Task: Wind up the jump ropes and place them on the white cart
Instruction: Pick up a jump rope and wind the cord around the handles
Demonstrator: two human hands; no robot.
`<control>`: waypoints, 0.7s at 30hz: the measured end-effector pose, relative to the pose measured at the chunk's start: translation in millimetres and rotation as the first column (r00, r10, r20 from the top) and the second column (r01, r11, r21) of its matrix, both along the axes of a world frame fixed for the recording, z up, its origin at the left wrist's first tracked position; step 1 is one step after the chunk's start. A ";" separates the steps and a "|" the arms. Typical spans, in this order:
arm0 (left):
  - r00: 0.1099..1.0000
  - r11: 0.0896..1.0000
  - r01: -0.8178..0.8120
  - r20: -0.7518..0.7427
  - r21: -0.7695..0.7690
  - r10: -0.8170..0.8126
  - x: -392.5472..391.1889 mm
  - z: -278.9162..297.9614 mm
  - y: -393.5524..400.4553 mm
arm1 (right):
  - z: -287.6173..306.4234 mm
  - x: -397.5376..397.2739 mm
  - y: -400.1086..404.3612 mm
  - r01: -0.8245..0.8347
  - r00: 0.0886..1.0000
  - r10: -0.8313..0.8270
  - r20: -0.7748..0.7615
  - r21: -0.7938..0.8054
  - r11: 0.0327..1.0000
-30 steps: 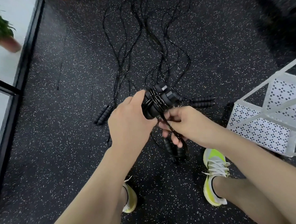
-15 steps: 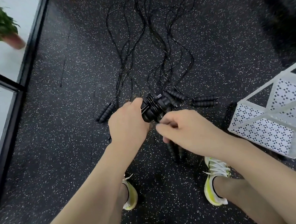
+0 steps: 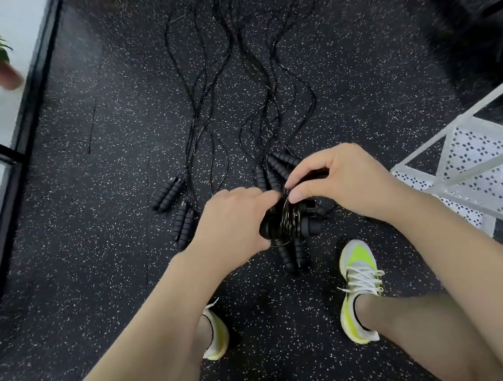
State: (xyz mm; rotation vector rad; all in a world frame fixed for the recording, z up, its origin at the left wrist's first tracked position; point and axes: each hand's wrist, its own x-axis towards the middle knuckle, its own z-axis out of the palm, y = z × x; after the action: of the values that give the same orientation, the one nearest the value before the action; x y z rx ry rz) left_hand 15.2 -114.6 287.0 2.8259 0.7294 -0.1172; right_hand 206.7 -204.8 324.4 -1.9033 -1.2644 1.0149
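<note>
Wound jump rope [image 3: 290, 223]: your left hand [image 3: 234, 220] grips it; right hand [image 3: 337, 183], now shifted above, pinches the last cord; cart [image 3: 447, 162] next

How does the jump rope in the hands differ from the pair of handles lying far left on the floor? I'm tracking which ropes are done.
The jump rope in the hands has its cord wrapped around its handles; the far-left handles trail a loose cord up the floor. The first is gripped by the left hand, with the right hand pinching the cord; the second lies untouched. Both are black with ribbed grips.
</note>
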 end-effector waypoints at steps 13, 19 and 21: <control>0.950 0.963 -0.054 0.285 -0.265 0.132 -4.5 13.7 -2.2 | -24.1 13.5 1.8 0.033 0.934 -0.020 -0.357 0.031 0.999; 0.857 0.821 -0.299 0.243 -0.486 0.455 0.1 24.2 -6.4 | -31.9 -14.4 4.3 0.088 0.884 -0.075 -0.462 0.007 0.996; 0.813 0.785 -0.376 0.232 -0.492 0.535 2.1 24.7 -5.7 | -30.9 -24.1 4.3 0.048 0.948 -0.061 -0.313 -0.048 0.998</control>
State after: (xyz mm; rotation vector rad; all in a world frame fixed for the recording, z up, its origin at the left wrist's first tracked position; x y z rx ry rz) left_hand 17.3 -120.3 311.7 2.0920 1.1245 0.2874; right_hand 182.6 -200.5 293.4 -1.7103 -1.0089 1.2644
